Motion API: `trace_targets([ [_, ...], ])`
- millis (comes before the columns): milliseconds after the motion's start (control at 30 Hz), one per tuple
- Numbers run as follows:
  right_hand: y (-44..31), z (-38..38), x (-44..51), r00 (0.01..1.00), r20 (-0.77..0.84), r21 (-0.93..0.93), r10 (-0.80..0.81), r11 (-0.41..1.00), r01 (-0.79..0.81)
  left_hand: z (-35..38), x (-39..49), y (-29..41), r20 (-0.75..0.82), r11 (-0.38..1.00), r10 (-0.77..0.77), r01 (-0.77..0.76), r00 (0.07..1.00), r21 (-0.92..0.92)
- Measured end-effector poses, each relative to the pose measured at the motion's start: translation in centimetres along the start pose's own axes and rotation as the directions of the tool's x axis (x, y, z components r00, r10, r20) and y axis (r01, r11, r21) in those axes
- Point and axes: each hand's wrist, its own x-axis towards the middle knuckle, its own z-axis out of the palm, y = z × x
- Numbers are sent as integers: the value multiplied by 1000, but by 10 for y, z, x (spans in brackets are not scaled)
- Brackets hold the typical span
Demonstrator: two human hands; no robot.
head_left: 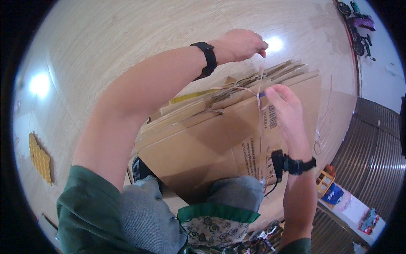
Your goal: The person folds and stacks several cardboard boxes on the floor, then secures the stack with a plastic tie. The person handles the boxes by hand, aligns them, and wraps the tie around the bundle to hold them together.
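Observation:
A stack of flattened cardboard boxes (196,143) stands on edge against my knees, its layers fanned at the top. A thin pale plastic string (260,83) runs down over the front face and crosses itself at the top edge. My left hand (239,45) is raised beyond the stack and pinches one end of the string, which is drawn up taut. Lower and to the right, my right hand (287,106) pinches the string beside the crossing, close to the cardboard. A short loop hangs under its fingertips. Printing and a barcode (272,117) mark the front box.
Loose string (317,147) trails on the tiled floor (133,35) to the right. A yellow honeycomb-patterned piece (41,158) lies at left. Small bicycles (358,35) stand by the far wall. Corrugated shutters (377,139) and a white bench (352,206) with items are at right.

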Motion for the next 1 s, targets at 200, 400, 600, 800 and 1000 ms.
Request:
trace_targets([
  [200, -17, 19, 14, 994, 65, -378, 87, 924, -57, -3, -4, 0, 24, 997, -61, 60, 998, 50],
  [400, -10, 21, 11, 997, 70, -382, -21, 923, 47, -69, -28, -60, 126, 698, -384, 377, 915, -609],
  [600, -2, 25, 13, 998, 51, -311, -21, 950, 36, -155, -88, -31, -674, 783, -162, 510, 721, 357],
  [800, -5, 28, 10, 1000, 0, -344, -13, 939, 12, -32, -91, 84, 431, 744, -474, 611, 768, -270],
  [1000, -3, 23, 6, 988, 31, -311, -151, 938, 153, 17, -42, 84, 461, 387, -450, 632, 765, -671],
])
